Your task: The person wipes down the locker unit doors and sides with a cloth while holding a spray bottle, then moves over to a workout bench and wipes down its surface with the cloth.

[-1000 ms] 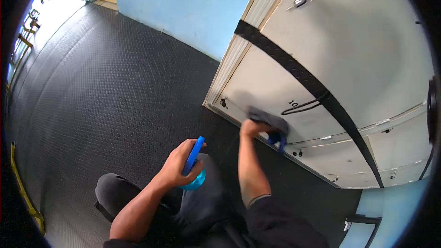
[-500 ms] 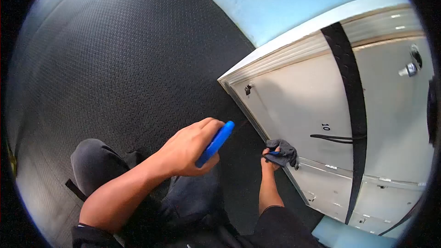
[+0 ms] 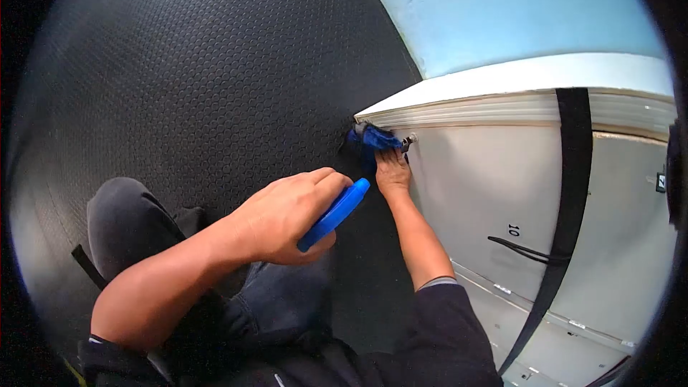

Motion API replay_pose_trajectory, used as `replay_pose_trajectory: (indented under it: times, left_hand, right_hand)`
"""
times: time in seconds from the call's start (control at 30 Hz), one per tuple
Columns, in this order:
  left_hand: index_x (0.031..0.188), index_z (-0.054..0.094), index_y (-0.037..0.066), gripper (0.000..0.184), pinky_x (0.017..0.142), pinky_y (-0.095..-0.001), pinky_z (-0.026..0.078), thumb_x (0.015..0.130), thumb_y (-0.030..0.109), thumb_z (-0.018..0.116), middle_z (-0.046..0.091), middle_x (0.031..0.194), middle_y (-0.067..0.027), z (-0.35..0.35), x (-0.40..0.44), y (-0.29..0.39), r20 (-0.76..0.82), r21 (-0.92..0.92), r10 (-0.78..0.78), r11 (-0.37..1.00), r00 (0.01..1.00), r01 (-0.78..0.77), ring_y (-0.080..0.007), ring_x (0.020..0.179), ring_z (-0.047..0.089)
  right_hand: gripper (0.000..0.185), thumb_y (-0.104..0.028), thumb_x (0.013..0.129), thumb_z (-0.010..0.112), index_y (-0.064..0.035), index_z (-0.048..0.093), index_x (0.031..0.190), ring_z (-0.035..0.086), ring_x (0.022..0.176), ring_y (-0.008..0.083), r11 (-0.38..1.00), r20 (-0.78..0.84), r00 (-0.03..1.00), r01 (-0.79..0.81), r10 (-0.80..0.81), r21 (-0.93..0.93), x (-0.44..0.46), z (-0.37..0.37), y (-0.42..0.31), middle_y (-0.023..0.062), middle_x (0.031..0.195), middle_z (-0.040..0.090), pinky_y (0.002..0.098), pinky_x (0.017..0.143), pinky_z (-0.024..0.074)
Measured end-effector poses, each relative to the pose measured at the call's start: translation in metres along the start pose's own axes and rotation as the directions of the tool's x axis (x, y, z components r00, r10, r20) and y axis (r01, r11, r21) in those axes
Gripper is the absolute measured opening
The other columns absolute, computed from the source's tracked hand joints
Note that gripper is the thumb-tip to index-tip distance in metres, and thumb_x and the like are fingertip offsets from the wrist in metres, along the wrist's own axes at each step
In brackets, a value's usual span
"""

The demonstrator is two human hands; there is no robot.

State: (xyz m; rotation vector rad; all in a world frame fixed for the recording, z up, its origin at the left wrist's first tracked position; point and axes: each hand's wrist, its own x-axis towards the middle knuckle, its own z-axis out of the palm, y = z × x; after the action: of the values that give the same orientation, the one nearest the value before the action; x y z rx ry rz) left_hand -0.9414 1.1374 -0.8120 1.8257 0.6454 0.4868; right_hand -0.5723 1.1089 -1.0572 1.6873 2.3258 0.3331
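Note:
My left hand [image 3: 290,218] is closed around a blue plastic spray bottle head [image 3: 334,215], held above my bent knees. Its lower part is hidden by the hand. My right hand [image 3: 393,170] presses a blue and grey cloth [image 3: 376,139] against the corner edge of a pale locker cabinet [image 3: 480,186], beside a small metal latch [image 3: 408,143]. The cloth bunches beyond the fingertips and covers part of the cabinet's edge.
A black strap [image 3: 575,165] runs down the cabinet front, with a thin black cord loop [image 3: 519,251] near the number 10. Black textured matting [image 3: 236,79] covers the floor. A light blue surface [image 3: 516,14] lies beyond the cabinet.
My right hand has moved with the cloth along the cabinet's edge, up to its far corner by the latch. My left hand keeps hold of the spray bottle, and the view has shifted slightly.

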Motion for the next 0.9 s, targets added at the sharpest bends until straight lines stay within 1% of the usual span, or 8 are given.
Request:
replay_pose_trajectory:
  times: [0.1,0.23,0.33,0.4,0.53,0.67,0.73,0.9]
  left_hand:
    - [0.118,0.047,-0.002,0.053,0.082,-0.0438,0.047,0.071,0.013,0.066,0.055,0.103,-0.0203,0.004,-0.001,-0.004,-0.018,0.007,0.01,1.0,1.0,-0.01,-0.0381,0.097,0.057]
    - [0.116,0.049,-0.003,0.051,0.083,-0.0445,0.047,0.071,0.012,0.067,0.056,0.102,-0.0211,0.001,-0.005,-0.001,-0.038,0.016,0.024,1.0,0.999,-0.023,-0.0381,0.097,0.058]
    - [0.114,0.049,-0.004,0.049,0.083,-0.0444,0.047,0.071,0.012,0.066,0.056,0.101,-0.0222,0.001,-0.008,0.002,-0.042,0.003,0.056,0.998,0.998,-0.056,-0.0393,0.097,0.058]
    - [0.113,0.049,-0.004,0.048,0.083,-0.0442,0.047,0.07,0.012,0.065,0.056,0.101,-0.0226,0.001,-0.01,0.006,-0.031,0.022,0.091,0.996,0.995,-0.091,-0.0397,0.096,0.057]
    - [0.111,0.05,-0.004,0.046,0.082,-0.044,0.047,0.07,0.013,0.064,0.056,0.099,-0.0235,0.001,-0.019,0.01,0.005,-0.017,0.168,0.986,0.986,-0.168,-0.0406,0.095,0.057]
    - [0.118,0.05,-0.005,0.054,0.097,-0.0456,0.042,0.071,0.017,0.067,0.042,0.129,-0.0319,-0.012,-0.027,0.023,0.142,-0.04,0.34,0.94,0.93,-0.338,-0.0454,0.118,0.047]
    - [0.12,0.053,0.0,0.054,0.106,-0.0473,0.035,0.071,0.02,0.068,0.021,0.144,-0.0372,-0.029,-0.031,0.045,0.249,-0.141,0.229,0.97,0.941,-0.198,-0.0491,0.132,0.03]
    - [0.118,0.061,0.011,0.05,0.111,-0.0514,0.02,0.07,0.023,0.069,0.016,0.147,-0.0359,-0.085,-0.056,0.133,0.267,-0.387,0.1,0.922,0.959,0.012,-0.0444,0.142,0.002]
  right_hand:
    - [0.019,-0.012,0.081,0.049,-0.007,0.067,0.087,0.061,0.095,0.0262,0.998,-0.066,0.998,0.019,-0.015,0.057,-0.045,-0.013,0.007,0.0121,0.093,0.067,0.037,0.092,0.0453]
    - [0.014,-0.013,0.076,0.054,-0.0066,0.067,0.078,0.062,0.091,0.0233,0.996,0.154,0.986,0.053,-0.064,0.078,-0.171,-0.028,0.033,0.0092,0.083,0.066,0.0384,0.102,0.0388]
    - [0.02,-0.01,0.077,0.053,-0.0065,0.07,0.086,0.06,0.095,0.0233,0.989,0.516,0.844,-0.138,0.147,-0.056,-0.232,-0.058,0.023,0.0111,0.093,0.068,0.0387,0.099,0.0386]
    - [0.02,-0.011,0.081,0.052,-0.0066,0.071,0.086,0.06,0.098,0.0235,0.876,0.396,0.783,-0.453,0.481,-0.168,-0.255,-0.068,-0.004,0.0118,0.092,0.068,0.0375,0.099,0.0377]
    - [0.02,-0.002,0.079,0.052,-0.0046,0.071,0.087,0.064,0.085,0.0283,0.395,0.664,0.225,-0.911,0.713,-0.116,-0.244,-0.093,-0.032,0.0114,0.092,0.068,0.0414,0.084,0.0493]
    - [0.024,0.004,0.076,0.049,-0.0017,0.068,0.09,0.064,0.079,0.0241,-0.192,0.788,0.276,-0.876,0.551,0.441,-0.198,-0.169,-0.065,0.0104,0.09,0.067,0.0391,0.075,0.0529]
    - [0.024,0.008,0.075,0.047,0.0006,0.063,0.092,0.062,0.08,0.0177,-0.61,0.828,0.444,-0.565,0.342,0.555,-0.171,-0.214,-0.071,0.0093,0.088,0.064,0.0319,0.075,0.0523]
    - [0.023,0.007,0.076,0.047,0.0014,0.06,0.093,0.062,0.078,0.017,-0.749,0.694,0.708,-0.386,0.134,0.538,-0.09,-0.422,-0.061,0.0088,0.088,0.063,0.028,0.072,0.0518]
